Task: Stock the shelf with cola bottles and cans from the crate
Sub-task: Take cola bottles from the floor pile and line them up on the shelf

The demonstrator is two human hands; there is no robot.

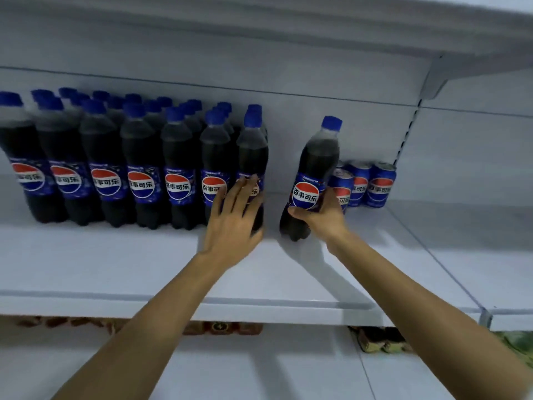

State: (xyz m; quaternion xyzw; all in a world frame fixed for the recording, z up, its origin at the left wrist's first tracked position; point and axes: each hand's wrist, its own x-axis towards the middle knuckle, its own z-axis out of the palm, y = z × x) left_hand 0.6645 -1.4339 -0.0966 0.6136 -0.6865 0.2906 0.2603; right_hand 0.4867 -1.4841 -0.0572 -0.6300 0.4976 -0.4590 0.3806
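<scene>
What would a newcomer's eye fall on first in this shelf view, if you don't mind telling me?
First, the dense block of blue-capped cola bottles filling the left of the white shelf. Next, the right hand gripping a tilted bottle in the gap between that block and the blue cans at the right. The left hand touches the end bottle of the front row with straight fingers.
</scene>
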